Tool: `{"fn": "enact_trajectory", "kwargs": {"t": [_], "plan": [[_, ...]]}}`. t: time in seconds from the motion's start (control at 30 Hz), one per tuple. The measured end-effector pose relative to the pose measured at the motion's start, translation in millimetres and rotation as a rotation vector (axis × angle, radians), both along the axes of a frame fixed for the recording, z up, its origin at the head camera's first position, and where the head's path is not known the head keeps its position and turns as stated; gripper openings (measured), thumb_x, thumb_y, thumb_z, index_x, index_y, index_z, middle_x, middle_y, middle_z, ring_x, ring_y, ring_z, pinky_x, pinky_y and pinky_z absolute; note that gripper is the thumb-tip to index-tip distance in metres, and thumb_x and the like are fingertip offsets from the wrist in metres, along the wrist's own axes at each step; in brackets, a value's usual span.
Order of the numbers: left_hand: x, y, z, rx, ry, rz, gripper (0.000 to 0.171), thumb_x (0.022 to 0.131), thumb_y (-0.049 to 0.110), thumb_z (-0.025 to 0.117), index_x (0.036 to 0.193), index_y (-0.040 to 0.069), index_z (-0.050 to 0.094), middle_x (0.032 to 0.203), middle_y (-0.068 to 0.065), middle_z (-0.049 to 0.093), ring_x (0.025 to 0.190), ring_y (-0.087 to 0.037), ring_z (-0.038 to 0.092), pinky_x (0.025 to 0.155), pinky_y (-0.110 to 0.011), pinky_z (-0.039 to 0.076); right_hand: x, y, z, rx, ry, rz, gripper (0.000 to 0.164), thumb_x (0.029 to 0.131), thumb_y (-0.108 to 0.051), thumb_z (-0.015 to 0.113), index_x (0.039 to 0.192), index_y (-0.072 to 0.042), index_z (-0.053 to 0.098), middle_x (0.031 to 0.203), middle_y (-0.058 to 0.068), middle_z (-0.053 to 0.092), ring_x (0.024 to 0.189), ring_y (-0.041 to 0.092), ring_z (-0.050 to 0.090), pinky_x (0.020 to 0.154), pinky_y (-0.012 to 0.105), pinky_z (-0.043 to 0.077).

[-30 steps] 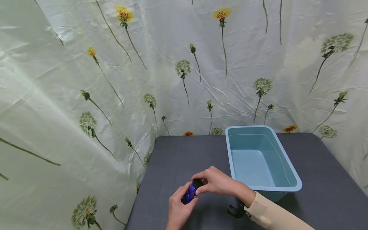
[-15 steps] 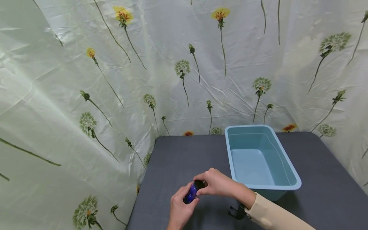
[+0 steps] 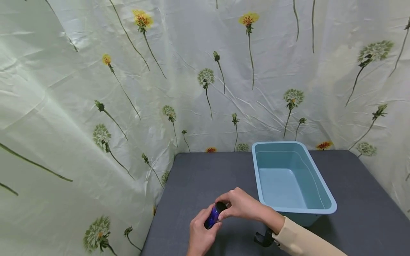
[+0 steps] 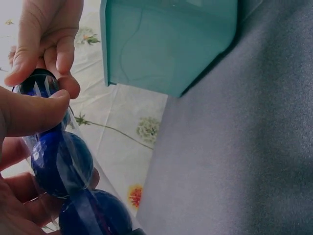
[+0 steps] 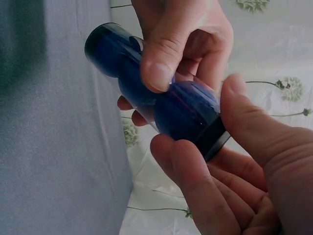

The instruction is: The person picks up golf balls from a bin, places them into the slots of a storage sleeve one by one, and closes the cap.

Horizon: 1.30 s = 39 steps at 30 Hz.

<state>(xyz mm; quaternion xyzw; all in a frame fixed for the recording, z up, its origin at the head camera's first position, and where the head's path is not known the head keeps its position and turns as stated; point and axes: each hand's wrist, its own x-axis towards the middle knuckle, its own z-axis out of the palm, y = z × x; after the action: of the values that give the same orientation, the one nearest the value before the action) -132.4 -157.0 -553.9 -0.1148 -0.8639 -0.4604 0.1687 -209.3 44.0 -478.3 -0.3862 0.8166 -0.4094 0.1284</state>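
Note:
A clear plastic tube (image 3: 212,217) of dark blue balls, capped in black, is tilted between both hands above the table. My left hand (image 3: 201,230) grips its body, thumb pressed along the side. Through the clear wall in the left wrist view, several shiny blue balls (image 4: 62,164) show stacked in a row. My right hand (image 3: 240,204) pinches the black cap (image 5: 215,137) at the upper end between thumb and fingers. In the right wrist view, the cap sits on the tube's end, with the left thumb (image 5: 159,76) across the tube's middle.
A light blue plastic tub (image 3: 320,185) stands right of the hands, and the right forearm passes its near corner. Dark grey cloth covers the table (image 3: 205,170). A flower-printed curtain (image 3: 198,89) hangs behind and at the left. A black strap piece (image 3: 263,239) hangs below the right wrist.
The tube has shifted slightly right within the hands' shared hold, and the head view has tilted a little. Both hands keep their grip, and the cap stays on the end.

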Motion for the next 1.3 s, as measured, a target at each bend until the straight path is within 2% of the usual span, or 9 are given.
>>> {"fn": "enact_trajectory", "kwargs": {"t": [0.2,0.43,0.63,0.8,0.93,1.07,1.2,1.3], "plan": [[-1.4,7,1.6,0.028,0.032,0.027,0.06,0.077,0.014,0.089,0.132,0.019,0.067,0.102,0.007,0.069,0.089,-0.01,0.067,0.072,-0.028,0.056,1.2,1,1.7,-0.008,0.006,-0.034,0.047,0.084,-0.039,0.078,0.123,-0.014,0.072,0.109,-0.01,0.072,0.088,-0.001,0.066,0.07,0.02,0.053],[-0.5,8,-0.6,-0.006,0.108,0.056,0.06,0.074,0.013,0.091,0.129,0.017,0.069,0.099,0.008,0.07,0.086,-0.009,0.067,0.07,-0.029,0.056,1.5,-1,8.1,0.049,0.03,0.036,0.048,0.089,-0.039,0.074,0.128,-0.012,0.07,0.11,-0.009,0.072,0.08,-0.003,0.065,0.064,0.02,0.053],[-3.0,13,0.4,-0.029,0.14,0.085,0.057,0.075,0.016,0.091,0.128,0.017,0.069,0.098,0.005,0.071,0.083,-0.01,0.067,0.069,-0.03,0.057,-0.6,0,15.4,0.07,0.034,0.037,0.045,0.09,-0.037,0.073,0.128,-0.012,0.07,0.109,-0.009,0.072,0.075,-0.002,0.064,0.061,0.02,0.052],[-4.0,14,5.0,-0.027,0.137,0.092,0.057,0.075,0.017,0.09,0.128,0.018,0.069,0.1,0.004,0.071,0.085,-0.011,0.067,0.07,-0.032,0.057,2.8,1,14.5,0.038,0.072,-0.007,0.048,0.088,-0.04,0.073,0.127,-0.012,0.07,0.111,-0.005,0.073,0.081,0.0,0.066,0.065,0.02,0.052],[-4.6,12,5.2,-0.019,0.115,0.094,0.058,0.072,0.013,0.092,0.125,0.018,0.069,0.105,0.003,0.071,0.089,-0.014,0.068,0.072,-0.034,0.058,9.5,1,4.1,-0.023,0.007,-0.069,0.052,0.088,-0.043,0.073,0.13,-0.013,0.068,0.116,-0.002,0.072,0.084,0.001,0.067,0.068,0.021,0.053],[-6.3,11,2.6,-0.029,0.09,0.085,0.055,0.072,0.011,0.092,0.121,0.018,0.068,0.109,0.003,0.07,0.093,-0.016,0.069,0.074,-0.034,0.058,15.9,2,-4.0,-0.048,-0.047,-0.092,0.053,0.093,-0.047,0.068,0.136,-0.016,0.064,0.123,-0.002,0.069,0.096,0.004,0.067,0.076,0.024,0.054],[-10.5,10,0.8,-0.01,0.074,0.063,0.053,0.072,0.01,0.089,0.118,0.02,0.066,0.102,0.005,0.069,0.088,-0.014,0.068,0.068,-0.03,0.057,18.7,6,-5.9,-0.021,-0.01,-0.089,0.054,0.097,-0.051,0.061,0.142,-0.022,0.058,0.134,-0.005,0.063,0.116,0.009,0.062,0.09,0.035,0.053],[-15.2,9,0.2,0.007,0.071,0.057,0.053,0.073,0.01,0.089,0.118,0.021,0.064,0.097,0.006,0.067,0.084,-0.012,0.067,0.067,-0.029,0.055,19.4,8,-4.6,-0.005,0.038,-0.09,0.054,0.098,-0.051,0.059,0.146,-0.025,0.054,0.139,-0.007,0.059,0.124,0.012,0.057,0.097,0.041,0.05]]}}
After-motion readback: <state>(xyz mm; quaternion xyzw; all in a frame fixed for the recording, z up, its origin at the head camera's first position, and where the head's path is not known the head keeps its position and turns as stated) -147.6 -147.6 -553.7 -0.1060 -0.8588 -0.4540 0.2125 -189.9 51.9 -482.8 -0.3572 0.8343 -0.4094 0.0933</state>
